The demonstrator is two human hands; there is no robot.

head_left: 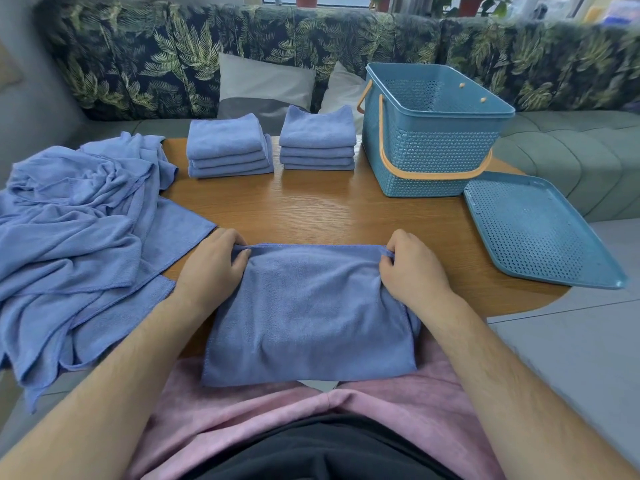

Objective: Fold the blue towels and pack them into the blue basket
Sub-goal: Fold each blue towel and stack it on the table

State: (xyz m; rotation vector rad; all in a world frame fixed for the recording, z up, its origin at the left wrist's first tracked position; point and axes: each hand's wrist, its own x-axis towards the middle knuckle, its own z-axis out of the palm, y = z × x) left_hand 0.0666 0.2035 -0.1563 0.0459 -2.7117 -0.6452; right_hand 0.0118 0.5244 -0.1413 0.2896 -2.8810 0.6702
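Bare table (329, 206) lies open ahead; folded stacks (228, 147) and basket (433, 133) block beyond.

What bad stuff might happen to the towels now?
1. The towel, pinched at its far corners by the left hand and right hand, hangs over the near edge of the table. It might slide onto the lap when let go.
2. The loose pile droops off the table's left side and could slip down.
3. The lid sticks out past the table's right edge, so an elbow might knock it off.
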